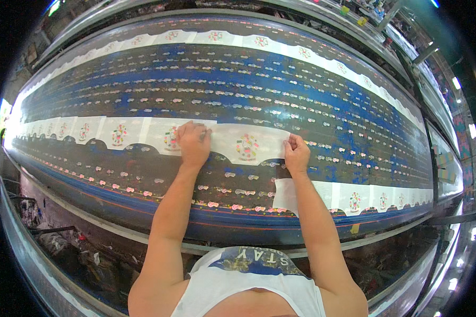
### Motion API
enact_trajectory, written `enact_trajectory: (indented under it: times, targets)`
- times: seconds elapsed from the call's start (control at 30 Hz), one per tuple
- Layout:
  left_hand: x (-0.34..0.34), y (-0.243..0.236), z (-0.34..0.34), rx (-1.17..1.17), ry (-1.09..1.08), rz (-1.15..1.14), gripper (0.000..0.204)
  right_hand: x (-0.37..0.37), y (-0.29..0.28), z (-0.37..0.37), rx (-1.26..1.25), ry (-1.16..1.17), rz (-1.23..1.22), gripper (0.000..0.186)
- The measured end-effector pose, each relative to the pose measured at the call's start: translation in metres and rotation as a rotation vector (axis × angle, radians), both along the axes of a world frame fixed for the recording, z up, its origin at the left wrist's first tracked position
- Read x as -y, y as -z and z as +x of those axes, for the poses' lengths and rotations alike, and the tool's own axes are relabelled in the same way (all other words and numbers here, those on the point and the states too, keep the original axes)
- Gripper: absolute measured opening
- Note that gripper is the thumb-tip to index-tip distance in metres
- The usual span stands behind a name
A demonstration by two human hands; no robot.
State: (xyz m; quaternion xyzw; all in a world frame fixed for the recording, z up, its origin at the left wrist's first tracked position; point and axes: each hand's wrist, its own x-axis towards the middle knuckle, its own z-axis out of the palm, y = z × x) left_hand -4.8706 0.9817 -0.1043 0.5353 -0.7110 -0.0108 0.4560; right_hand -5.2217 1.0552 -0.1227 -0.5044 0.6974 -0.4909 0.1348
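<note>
A white fabric piece [228, 141] with a colourful round print stretches between my two hands over a dark, patterned long table. My left hand [194, 141] is closed at the piece's left edge, its fingers bent over the neighbouring printed piece [156, 138], whose print it partly covers. My right hand [297, 152] pinches the piece's right edge between thumb and fingers. To the left, a row of similar white printed pieces [98, 129] with scalloped lower edges lies end to end. Below my right hand, another row of pieces [342, 196] runs off to the right, partly behind my forearm.
The long table [238, 182] carries rows of small pinkish printed marks. A further row of white pieces [227, 40] curves along its far side. A rail [195, 247] borders the near edge. Posts, lamps and other long tables stand at the right.
</note>
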Motion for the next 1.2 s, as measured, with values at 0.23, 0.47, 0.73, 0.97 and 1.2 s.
enact_trajectory:
  times: [0.23,0.47,0.73,0.97,1.2]
  targets:
    - [-0.001,-0.004,0.005,0.02,-0.104,0.039,0.033,0.002,-0.009,0.013,-0.022,0.044,0.057,0.025]
    - [0.006,0.008,0.014,-0.019,-0.023,-0.026,0.021,-0.014,-0.032,-0.032,0.614,-0.086,0.119,0.019]
    - [-0.063,-0.013,-0.025,0.001,0.062,-0.064,0.02,-0.112,-0.075,-0.147,-0.509,-0.252,0.537,0.011]
    - [-0.144,-0.028,-0.144,-0.001,0.337,-0.029,0.018,-0.16,-0.092,-0.177,-0.87,-0.577,0.408,0.008]
    - [-0.194,-0.047,-0.223,0.255,0.611,0.248,0.048,-0.192,-0.132,-0.183,-0.125,-0.801,0.55,0.019]
